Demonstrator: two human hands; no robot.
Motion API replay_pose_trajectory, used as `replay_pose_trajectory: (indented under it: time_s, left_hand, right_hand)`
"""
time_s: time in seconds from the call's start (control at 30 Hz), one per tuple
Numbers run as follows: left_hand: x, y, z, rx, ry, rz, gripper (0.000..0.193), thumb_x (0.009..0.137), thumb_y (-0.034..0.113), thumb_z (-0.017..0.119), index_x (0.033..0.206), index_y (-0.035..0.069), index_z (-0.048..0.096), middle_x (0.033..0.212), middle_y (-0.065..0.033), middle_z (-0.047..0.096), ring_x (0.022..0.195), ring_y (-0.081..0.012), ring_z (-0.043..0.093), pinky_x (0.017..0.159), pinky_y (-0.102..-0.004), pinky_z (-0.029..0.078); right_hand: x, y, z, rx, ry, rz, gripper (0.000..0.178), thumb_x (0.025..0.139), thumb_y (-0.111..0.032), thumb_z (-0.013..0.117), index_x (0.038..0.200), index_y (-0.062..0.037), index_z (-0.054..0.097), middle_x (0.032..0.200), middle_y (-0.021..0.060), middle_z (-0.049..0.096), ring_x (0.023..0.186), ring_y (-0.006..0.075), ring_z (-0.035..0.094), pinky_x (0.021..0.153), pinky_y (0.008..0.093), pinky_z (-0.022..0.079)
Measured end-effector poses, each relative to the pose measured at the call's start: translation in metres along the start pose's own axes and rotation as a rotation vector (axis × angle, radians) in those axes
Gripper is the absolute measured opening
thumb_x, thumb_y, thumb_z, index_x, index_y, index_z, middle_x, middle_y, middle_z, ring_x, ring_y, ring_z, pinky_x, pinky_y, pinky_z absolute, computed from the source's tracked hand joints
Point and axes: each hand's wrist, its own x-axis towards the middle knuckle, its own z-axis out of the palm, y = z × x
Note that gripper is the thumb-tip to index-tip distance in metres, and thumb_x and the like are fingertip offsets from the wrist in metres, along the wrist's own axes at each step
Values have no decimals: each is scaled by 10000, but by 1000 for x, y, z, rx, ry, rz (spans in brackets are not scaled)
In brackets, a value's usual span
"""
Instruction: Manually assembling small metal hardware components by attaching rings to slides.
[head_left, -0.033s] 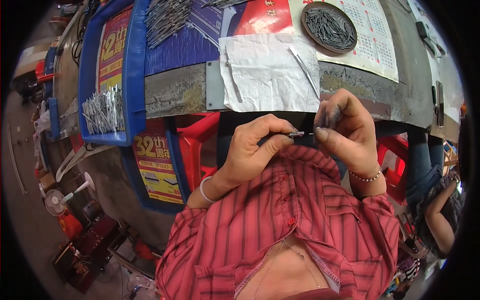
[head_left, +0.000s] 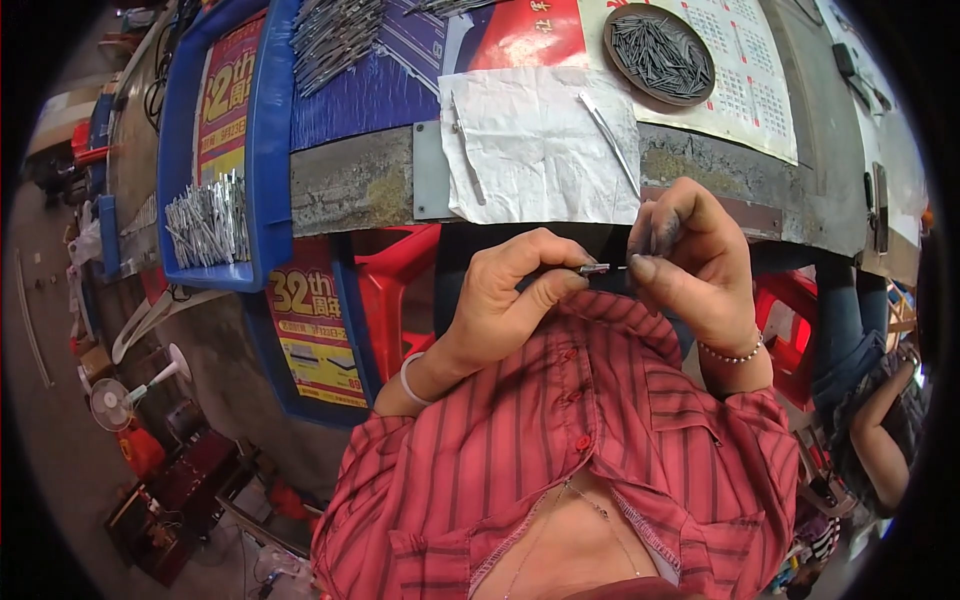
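Close in front of my chest, my left hand (head_left: 520,290) pinches a slim silvery metal piece (head_left: 597,268) between thumb and fingers. Most of that piece is hidden by the fingers. Facing it, my right hand (head_left: 690,265) has thumb and fingertips closed on a thin pin-like piece (head_left: 622,267), whose tip points at the metal piece. I cannot tell whether the two touch. Beyond my hands, a white cloth or paper sheet (head_left: 540,130) lies at the table edge with two slender metal pieces on it, one at the left (head_left: 467,150) and one at the right (head_left: 610,140).
A round brown dish (head_left: 612,75) holds many small dark pointed metal pieces. On the left stands a blue tray (head_left: 270,130) with a bundle of silvery rods (head_left: 208,222). More rods (head_left: 335,40) lie at the far left. Red stools (head_left: 395,290) stand under the table; another person's arm (head_left: 880,440) shows at right.
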Motion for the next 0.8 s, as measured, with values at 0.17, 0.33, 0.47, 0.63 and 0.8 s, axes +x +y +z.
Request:
replay_pose_trajectory:
  time_s: [0.17, 0.33, 0.47, 0.63, 0.8]
  left_hand:
    - [0, -1, -1, 44, -9, 38, 107, 851, -14, 592, 956, -12, 610, 825, -55, 605, 685, -98, 562, 619, -225, 454]
    - [0, 1, -1, 9, -5, 10, 109, 844, -15, 600, 952, -7, 612, 817, -53, 604, 681, -94, 559, 614, -224, 451]
    - [-1, -1, -3, 38, -15, 12, 113, 830, -18, 611, 942, -6, 610, 799, -59, 605, 668, -110, 567, 610, -232, 453]
    - [-1, 8, -6, 319, -90, 123, 148, 758, -30, 651, 893, 7, 604, 751, -97, 589, 652, -228, 595, 587, -292, 461]
    - [-4, 4, -2, 562, -68, 304, 206, 702, -24, 690, 881, 16, 597, 744, -103, 584, 646, -276, 582, 575, -343, 459]
  right_hand:
    - [3, 2, 3, 11, -15, 16, 192, 799, 54, 588, 924, -21, 464, 852, 5, 494, 756, 41, 466, 664, 188, 392]
    - [6, 3, 6, 8, 14, 21, 211, 788, 42, 603, 883, -41, 434, 806, 24, 486, 705, 61, 453, 616, 197, 378]
    - [8, 0, 5, 32, 9, 123, 250, 780, 23, 621, 844, -63, 395, 770, 42, 478, 645, 76, 438, 564, 204, 366]
    - [4, -6, 3, 6, -62, 240, 237, 781, 56, 579, 835, -63, 381, 759, 31, 470, 617, 65, 431, 515, 195, 343]
    - [-4, -5, 0, -465, -150, 219, 143, 765, 62, 545, 840, -2, 441, 708, 50, 452, 610, 108, 431, 553, 259, 373]
